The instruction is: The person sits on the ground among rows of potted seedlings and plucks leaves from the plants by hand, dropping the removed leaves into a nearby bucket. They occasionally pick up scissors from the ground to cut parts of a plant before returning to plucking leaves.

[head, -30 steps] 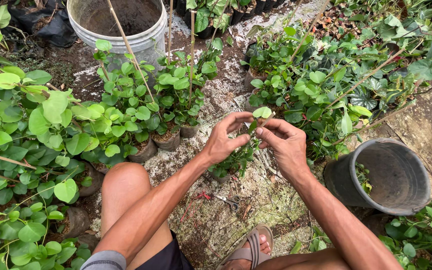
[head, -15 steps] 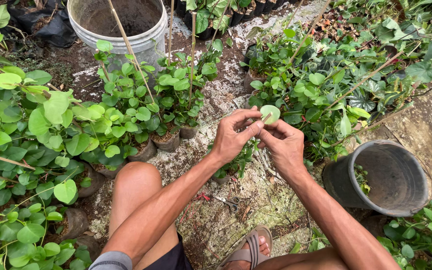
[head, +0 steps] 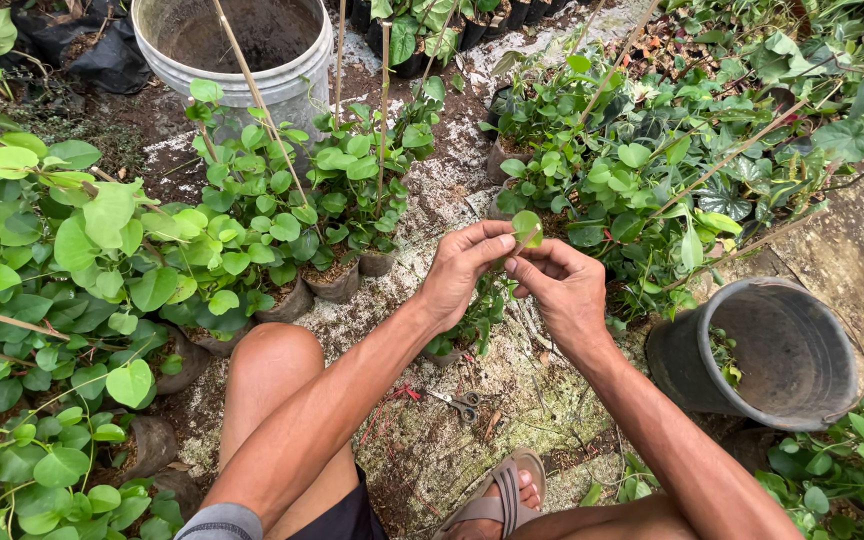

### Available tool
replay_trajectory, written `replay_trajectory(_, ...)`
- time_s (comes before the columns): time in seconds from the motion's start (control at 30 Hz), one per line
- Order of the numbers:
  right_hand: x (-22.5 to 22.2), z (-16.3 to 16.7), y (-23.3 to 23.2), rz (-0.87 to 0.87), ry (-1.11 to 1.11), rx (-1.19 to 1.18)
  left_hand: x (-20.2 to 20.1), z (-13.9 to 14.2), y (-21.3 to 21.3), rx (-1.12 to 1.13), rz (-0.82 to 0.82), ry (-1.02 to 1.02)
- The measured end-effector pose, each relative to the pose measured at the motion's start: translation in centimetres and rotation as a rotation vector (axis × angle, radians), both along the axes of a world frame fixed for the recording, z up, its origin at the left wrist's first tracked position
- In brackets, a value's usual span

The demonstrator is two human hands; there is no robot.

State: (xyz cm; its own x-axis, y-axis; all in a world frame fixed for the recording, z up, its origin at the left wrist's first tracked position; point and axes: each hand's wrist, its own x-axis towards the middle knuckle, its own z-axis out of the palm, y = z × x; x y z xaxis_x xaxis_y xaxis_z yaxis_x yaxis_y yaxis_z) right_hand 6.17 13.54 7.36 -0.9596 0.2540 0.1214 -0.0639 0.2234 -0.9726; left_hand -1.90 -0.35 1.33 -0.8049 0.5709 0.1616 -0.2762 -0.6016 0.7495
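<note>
My left hand point(head: 464, 270) and my right hand point(head: 562, 288) meet at the fingertips in the middle of the view. Between them they pinch a thin stem topped by a round green leaf point(head: 527, 226). Under my hands stands a small potted plant point(head: 472, 322) in a dark grow bag, partly hidden by my left wrist. A pair of small scissors point(head: 460, 403) lies on the ground below my forearms. My bare knee point(head: 270, 362) is at lower left and my sandalled foot point(head: 500, 497) at the bottom.
Rows of potted leafy climbers point(head: 252, 215) on bamboo stakes fill the left and centre. More plants point(head: 652, 160) crowd the upper right. A black bucket point(head: 764, 350) stands at right, and a white bucket point(head: 242, 50) with dark soil at the top.
Both hands have risen slightly and drawn closer together, lifting the stem and its round leaf. The leaf now sits just above my fingertips.
</note>
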Motion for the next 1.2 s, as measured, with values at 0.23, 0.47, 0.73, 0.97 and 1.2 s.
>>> replay_trajectory(0.23, -0.1, 0.0, -0.2, 0.0, 0.003, 0.001, -0.1, -0.4, -0.1, 0.124, -0.078, -0.098)
replay_trajectory(0.47, -0.1, 0.1, -0.2, -0.006, -0.007, 0.02, -0.2, -0.6, -0.3, 0.165, -0.098, -0.157)
replay_trajectory(0.73, 0.1, -0.2, 0.6, -0.002, 0.003, 0.003, 0.7, 0.7, -0.3, -0.098, 0.209, 0.357)
replay_trajectory(0.97, 0.2, -0.5, 1.3, -0.009, 0.014, 0.014, 2.3, 2.9, -1.1, -0.346, 0.474, 0.668)
replay_trajectory(1.2, 0.5, 0.4, 1.0, -0.007, -0.036, 0.034, 2.6, 3.5, -1.0, -0.375, 0.484, 0.653)
